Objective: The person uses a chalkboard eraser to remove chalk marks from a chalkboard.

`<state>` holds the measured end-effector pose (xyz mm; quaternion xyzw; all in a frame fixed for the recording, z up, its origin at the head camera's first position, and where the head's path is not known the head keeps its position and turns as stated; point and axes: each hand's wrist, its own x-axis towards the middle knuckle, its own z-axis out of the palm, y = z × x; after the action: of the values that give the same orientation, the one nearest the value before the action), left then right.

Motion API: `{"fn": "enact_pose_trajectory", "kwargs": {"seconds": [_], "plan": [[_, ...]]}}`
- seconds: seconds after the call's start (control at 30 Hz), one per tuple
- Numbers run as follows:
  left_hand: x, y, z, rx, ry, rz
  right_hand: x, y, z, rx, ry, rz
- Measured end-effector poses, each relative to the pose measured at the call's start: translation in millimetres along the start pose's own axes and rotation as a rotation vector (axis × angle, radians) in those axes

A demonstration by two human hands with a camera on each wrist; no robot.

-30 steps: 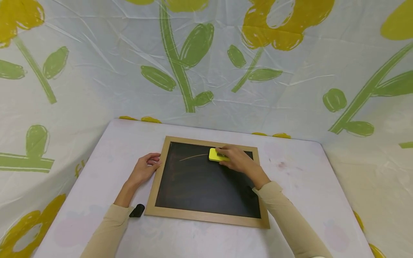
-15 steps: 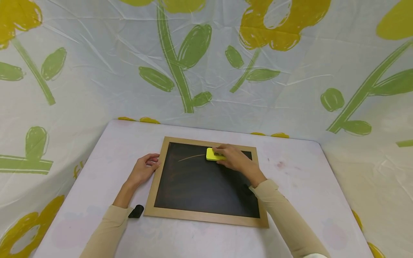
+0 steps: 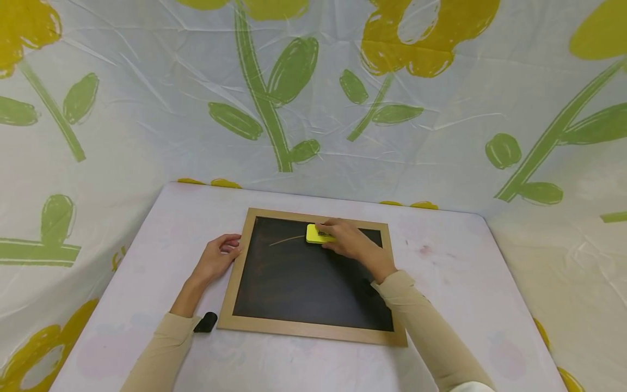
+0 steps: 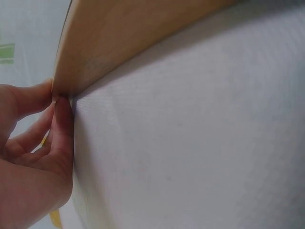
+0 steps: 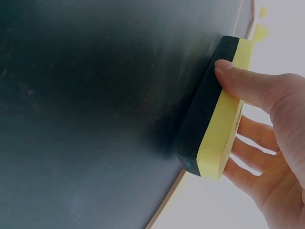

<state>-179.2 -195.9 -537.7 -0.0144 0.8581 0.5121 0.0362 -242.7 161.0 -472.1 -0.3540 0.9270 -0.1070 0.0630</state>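
A small chalkboard (image 3: 303, 288) in a light wooden frame lies flat on the table. My right hand (image 3: 349, 241) grips a yellow eraser (image 3: 312, 234) on the board's upper part. In the right wrist view, the thumb presses one side of the eraser's black felt layer (image 5: 202, 112), and the other fingers are on the far side of the yellow body. A thin, pale curved line (image 3: 285, 240) runs left from the eraser. My left hand (image 3: 215, 259) touches the left side of the frame (image 4: 109, 45) with thumb and fingertips, its fingers loosely bent.
The white table (image 3: 455, 283) extends around the board. Near the left sleeve sits a black object (image 3: 206, 322), partly hidden by the cuff. Flower-printed cloth (image 3: 191, 65) hangs behind the table and at both sides.
My right hand has slid the eraser left along the pale line, and less of the line shows. My left hand stays at the frame's left edge.
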Motion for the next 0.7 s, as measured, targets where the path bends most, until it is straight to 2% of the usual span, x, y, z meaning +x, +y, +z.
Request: {"fn": "enact_pose_trajectory", "kwargs": {"seconds": [0.47, 0.7], "plan": [[-0.1, -2.3, 0.3, 0.015, -0.009, -0.019, 10.0, -14.1, 0.6, -0.004, -0.003, -0.02], [-0.2, -1.8, 1.4, 0.015, -0.008, -0.031, 17.1, -21.7, 1.7, -0.028, -0.001, -0.063]]}}
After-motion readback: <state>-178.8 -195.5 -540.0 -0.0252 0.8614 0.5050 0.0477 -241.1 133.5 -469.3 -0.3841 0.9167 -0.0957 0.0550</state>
